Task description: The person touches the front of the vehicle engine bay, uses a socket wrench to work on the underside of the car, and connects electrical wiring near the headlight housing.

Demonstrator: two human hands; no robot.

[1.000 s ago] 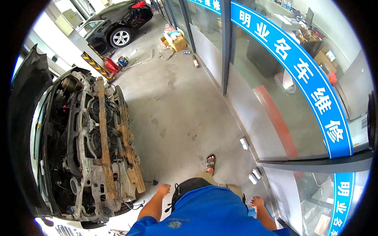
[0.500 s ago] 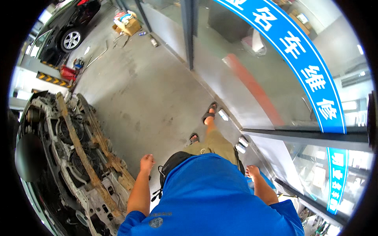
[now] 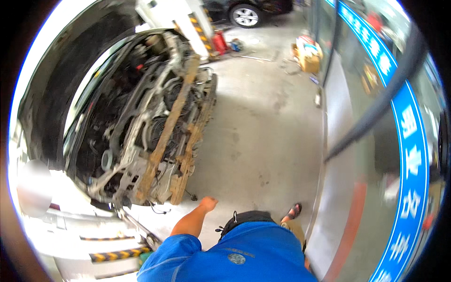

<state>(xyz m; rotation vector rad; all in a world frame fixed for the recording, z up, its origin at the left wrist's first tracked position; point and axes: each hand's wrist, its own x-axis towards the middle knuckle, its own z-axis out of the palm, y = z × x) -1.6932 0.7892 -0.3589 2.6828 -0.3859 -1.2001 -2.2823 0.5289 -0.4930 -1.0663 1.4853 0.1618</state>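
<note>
Head view: left hand [image 3: 208, 203] blurred, its fingers [image 3: 214, 201] indistinct.

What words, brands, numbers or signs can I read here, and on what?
Blue band on the glass wall: large white characters, clearest in its middle stretch; I won't copy them out.
Same band, upper stretch beyond the dark post: blurred.
Blue shirt: round grey emblem with tiny lettering beside it, too small to read.
Striped pillar: yellow-and-black stripes, no words I can see.
Cardboard box: too blurred to tell.
</note>
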